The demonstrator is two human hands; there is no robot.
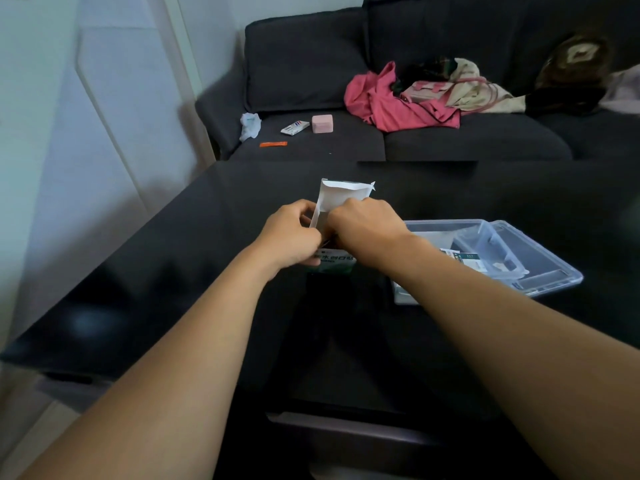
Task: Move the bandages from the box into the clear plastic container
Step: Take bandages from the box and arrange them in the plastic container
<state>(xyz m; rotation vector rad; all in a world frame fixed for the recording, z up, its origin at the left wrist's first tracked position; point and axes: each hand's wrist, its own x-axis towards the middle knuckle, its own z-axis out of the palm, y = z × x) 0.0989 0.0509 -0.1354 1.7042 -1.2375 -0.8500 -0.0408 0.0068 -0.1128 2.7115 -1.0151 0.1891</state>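
Box (334, 216) stands mid-table, flap up. Left hand (294, 233) pinches its left wall; right hand (363, 226) pinches inside the mouth. Light, flimsy card, likely crushes; grip edges. Clear plastic container (540, 258) right.

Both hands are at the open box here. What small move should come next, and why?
Probably draw the bandages up out of the box: its white flap stands open, the left hand steadies it, the right hand has fingers at the opening, and the clear plastic container sits open alongside.
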